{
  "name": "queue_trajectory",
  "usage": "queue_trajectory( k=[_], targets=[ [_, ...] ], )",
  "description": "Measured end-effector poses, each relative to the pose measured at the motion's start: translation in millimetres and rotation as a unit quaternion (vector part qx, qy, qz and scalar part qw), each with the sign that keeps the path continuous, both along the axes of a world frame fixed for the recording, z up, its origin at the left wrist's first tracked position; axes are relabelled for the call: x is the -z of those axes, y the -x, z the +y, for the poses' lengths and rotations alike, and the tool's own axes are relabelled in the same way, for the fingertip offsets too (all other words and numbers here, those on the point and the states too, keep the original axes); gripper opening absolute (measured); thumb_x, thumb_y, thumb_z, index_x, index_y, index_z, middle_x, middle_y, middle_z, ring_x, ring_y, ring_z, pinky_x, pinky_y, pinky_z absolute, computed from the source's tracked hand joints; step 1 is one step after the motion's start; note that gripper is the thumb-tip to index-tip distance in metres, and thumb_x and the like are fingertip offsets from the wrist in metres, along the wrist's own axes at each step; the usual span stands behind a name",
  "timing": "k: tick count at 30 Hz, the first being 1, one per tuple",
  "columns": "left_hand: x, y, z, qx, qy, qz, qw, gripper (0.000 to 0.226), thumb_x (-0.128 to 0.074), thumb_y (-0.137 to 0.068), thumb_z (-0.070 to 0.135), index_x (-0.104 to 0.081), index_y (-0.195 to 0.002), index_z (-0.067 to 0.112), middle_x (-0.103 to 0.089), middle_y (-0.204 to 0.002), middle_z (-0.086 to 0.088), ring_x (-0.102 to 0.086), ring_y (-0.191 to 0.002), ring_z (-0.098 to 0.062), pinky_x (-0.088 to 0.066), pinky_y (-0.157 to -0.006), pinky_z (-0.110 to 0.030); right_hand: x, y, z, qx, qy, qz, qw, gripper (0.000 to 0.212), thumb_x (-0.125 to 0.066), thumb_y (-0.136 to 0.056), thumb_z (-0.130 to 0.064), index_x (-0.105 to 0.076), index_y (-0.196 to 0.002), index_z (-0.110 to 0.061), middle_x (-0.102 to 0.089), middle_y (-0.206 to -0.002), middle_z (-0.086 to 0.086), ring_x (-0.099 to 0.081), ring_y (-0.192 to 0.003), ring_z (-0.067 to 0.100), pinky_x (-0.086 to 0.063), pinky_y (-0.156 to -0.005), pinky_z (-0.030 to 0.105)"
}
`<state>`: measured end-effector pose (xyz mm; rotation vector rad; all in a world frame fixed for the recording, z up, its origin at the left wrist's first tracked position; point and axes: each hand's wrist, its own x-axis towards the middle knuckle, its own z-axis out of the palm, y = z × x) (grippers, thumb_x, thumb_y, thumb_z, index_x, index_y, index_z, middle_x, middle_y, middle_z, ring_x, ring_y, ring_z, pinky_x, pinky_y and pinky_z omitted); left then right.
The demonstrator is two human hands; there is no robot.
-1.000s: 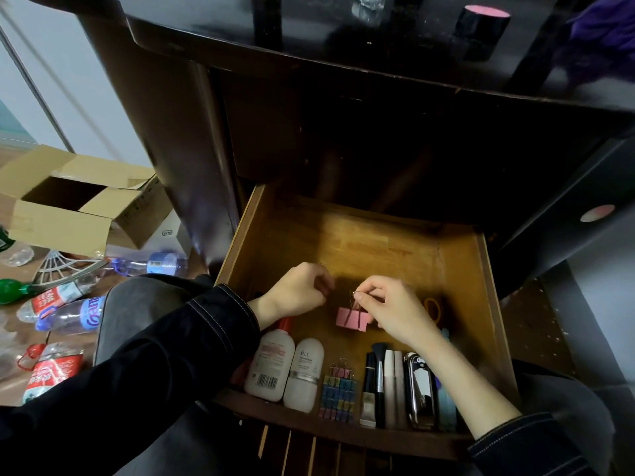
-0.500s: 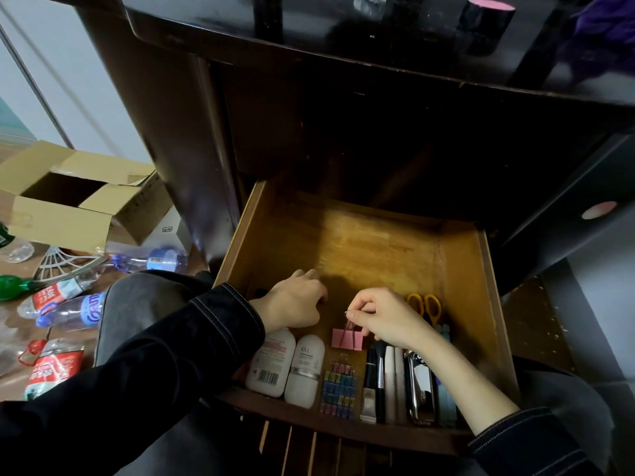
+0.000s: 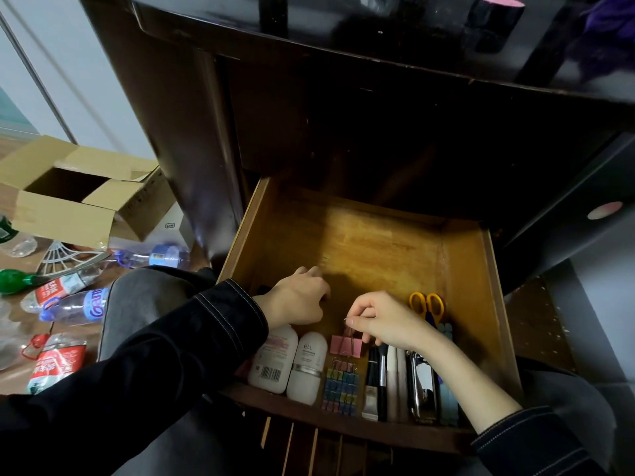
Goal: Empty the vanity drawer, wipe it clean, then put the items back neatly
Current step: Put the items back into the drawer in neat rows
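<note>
Drawer (image 3: pixel 378 242), pulled out of the dark vanity.

Front row, left to right, lying side by side against the front edge:
- white bottle (image 3: pixel 271 362) with a barcode
- rounded white bottle (image 3: pixel 307 367)
- cluster of small coloured clips (image 3: pixel 340 389)
- black brushes (image 3: pixel 376 383)
- pale tubes (image 3: pixel 397 379)
- chrome item (image 3: pixel 424 389)
- blue file (image 3: pixel 448 396)

Just behind the small clips: pink binder clip (image 3: pixel 347 345), its wire handle pinched by the right hand (image 3: pixel 385 324).

Left hand (image 3: pixel 299 300): fingers curled under, above the two bottles. Whether it grips anything cannot be told.

Right of the right hand: yellow-handled scissors (image 3: pixel 426 304), near the drawer's right wall.

Vanity surface (image 3: pixel 343 46) above: black cylinder with a pink top (image 3: pixel 494 18).

Floor, far left: open cardboard box (image 3: pixel 75 197) and plastic bottles (image 3: pixel 75 304).
</note>
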<state>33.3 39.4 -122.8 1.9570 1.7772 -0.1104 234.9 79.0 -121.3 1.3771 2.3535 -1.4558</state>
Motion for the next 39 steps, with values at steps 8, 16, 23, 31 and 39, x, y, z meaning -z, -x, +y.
queue_trajectory(
  k=[8,16,23,31,39],
  targets=[
    [3,1,0,0.001,-0.002,-0.005,1.0,0.044,-0.057,-0.087,0.016,-0.061,-0.131,0.021,-0.043,-0.136,-0.006,-0.042,-0.123,-0.029,-0.045,-0.102,-0.039,2,-2,-1,-0.024,0.004,-0.01,1.0,0.011,-0.064,-0.097,-0.029,-0.07,-0.089,-0.026,-0.076,-0.084,0.003,-0.072,-0.073,0.013,-0.054,-0.059,0.029],
    [4,1,1,0.003,-0.002,-0.006,1.0,0.043,-0.057,-0.088,0.017,-0.061,-0.131,0.02,-0.043,-0.136,-0.006,-0.042,-0.123,-0.03,-0.044,-0.102,-0.039,2,-6,0,-0.041,-0.003,-0.02,0.999,0.015,-0.064,-0.094,-0.039,-0.071,-0.086,-0.028,-0.075,-0.085,0.006,-0.071,-0.077,0.021,-0.057,-0.068,0.038],
    [6,2,3,0.007,0.001,-0.003,1.0,0.043,-0.058,-0.089,0.018,-0.06,-0.132,0.02,-0.043,-0.136,-0.007,-0.041,-0.123,-0.03,-0.043,-0.103,-0.04,1,-4,-2,-0.06,-0.016,-0.024,0.998,0.015,-0.064,-0.095,-0.038,-0.071,-0.086,-0.028,-0.074,-0.086,0.007,-0.07,-0.077,0.023,-0.057,-0.071,0.044],
    [2,3,3,-0.017,-0.012,-0.026,0.999,0.041,-0.059,-0.091,0.024,-0.06,-0.132,0.021,-0.045,-0.137,-0.006,-0.042,-0.127,-0.029,-0.042,-0.105,-0.039,-10,-8,-1,0.007,-0.06,0.014,0.998,0.018,-0.062,-0.096,-0.045,-0.07,-0.086,-0.031,-0.075,-0.084,-0.006,-0.068,-0.065,0.009,-0.059,-0.072,0.043],
    [-77,4,-9,-0.054,-0.205,-0.134,0.968,0.023,-0.059,-0.094,0.027,-0.068,-0.114,0.02,-0.064,-0.11,0.003,-0.063,-0.099,-0.014,-0.05,-0.086,-0.027,-97,-17,-4,0.068,-0.205,0.095,0.972,0.013,-0.059,-0.096,-0.045,-0.068,-0.088,-0.038,-0.07,-0.086,-0.021,-0.065,-0.08,-0.002,-0.059,-0.076,0.035]
  ],
)
